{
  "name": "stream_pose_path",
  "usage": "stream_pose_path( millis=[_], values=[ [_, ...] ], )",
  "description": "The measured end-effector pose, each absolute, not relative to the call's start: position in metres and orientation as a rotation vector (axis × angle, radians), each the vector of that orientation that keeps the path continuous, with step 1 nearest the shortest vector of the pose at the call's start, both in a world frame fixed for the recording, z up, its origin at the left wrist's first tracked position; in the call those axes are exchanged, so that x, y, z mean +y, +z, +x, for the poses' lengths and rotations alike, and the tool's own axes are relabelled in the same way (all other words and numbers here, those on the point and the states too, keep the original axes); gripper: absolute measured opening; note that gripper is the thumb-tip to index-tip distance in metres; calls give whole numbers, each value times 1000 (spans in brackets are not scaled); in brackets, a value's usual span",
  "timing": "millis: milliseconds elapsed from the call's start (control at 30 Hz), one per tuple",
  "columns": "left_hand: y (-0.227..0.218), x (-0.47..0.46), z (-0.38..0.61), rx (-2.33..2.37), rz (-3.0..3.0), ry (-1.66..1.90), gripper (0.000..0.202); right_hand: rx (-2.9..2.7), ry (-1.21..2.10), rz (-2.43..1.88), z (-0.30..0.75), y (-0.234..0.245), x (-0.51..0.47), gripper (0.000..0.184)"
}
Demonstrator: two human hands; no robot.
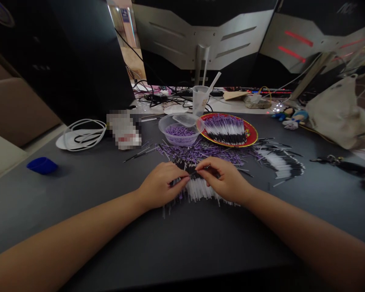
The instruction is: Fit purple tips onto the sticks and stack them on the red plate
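Observation:
My left hand (162,184) and my right hand (223,178) meet over a pile of thin black-and-white sticks (199,190). The fingertips of each are pinched on a thin dark stick (192,174) that spans the small gap between them; its ends are hidden. Just beyond the hands lies a loose heap of small purple pieces (182,152). Behind it, a clear plastic bowl (180,140) holds more purple pieces. Beside the bowl, a red oval plate (252,136) bears a neat layer of purple, white and black sticks (228,129).
More black-and-white sticks (281,162) lie at right, near keys (331,159) and small dolls (292,115). A cup with a straw (200,101) stands behind the bowl. At left are a blue object (42,165) and a coiled white cable (84,134). Monitors (200,36) line the back.

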State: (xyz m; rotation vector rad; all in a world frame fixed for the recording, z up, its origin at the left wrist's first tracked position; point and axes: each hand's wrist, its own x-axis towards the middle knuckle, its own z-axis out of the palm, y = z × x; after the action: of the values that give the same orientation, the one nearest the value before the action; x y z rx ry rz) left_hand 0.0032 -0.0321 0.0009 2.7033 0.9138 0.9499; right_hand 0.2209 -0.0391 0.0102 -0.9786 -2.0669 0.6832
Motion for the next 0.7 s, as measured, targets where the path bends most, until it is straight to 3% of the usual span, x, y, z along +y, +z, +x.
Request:
stream_pose_path(
  millis=[133,333,700],
  values=[
    [1,-33,3,881,2718,983,16,-2162,621,-936,221,15,-43,10],
    [4,-36,5,835,2808,955,15,-2187,798,-1017,217,14,-42,16],
    [5,-33,0,1010,2755,928,16,-2096,549,-962,227,22,-38,12]
  ],
)
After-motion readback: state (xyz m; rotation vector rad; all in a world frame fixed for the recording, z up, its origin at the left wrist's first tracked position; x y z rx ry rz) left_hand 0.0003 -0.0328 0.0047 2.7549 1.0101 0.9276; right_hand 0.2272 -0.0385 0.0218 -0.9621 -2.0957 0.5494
